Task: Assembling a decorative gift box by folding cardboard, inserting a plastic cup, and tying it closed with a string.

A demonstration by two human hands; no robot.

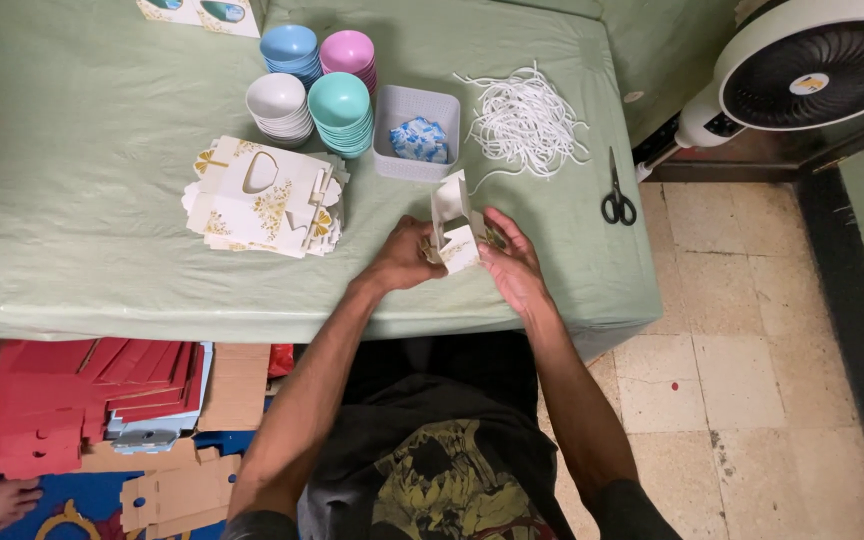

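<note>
A small white cardboard box with gold print [455, 225] is partly folded, its flaps standing up, over the green-covered table [82, 240]. My left hand [404, 255] grips its left side and my right hand [510, 260] grips its right side. To the left lies a stack of flat white box blanks with gold flowers [264, 198]. Behind the box stands a grey basket [414, 135] with a blue and white item in it.
Stacks of small bowls, white [278, 106], teal [340, 112], blue [290, 50] and pink [349, 55], stand at the back. A heap of white cord [527, 122] and black scissors [617, 195] lie right. A fan [802, 70] stands beyond the table. Red card sheets [72, 395] lie below.
</note>
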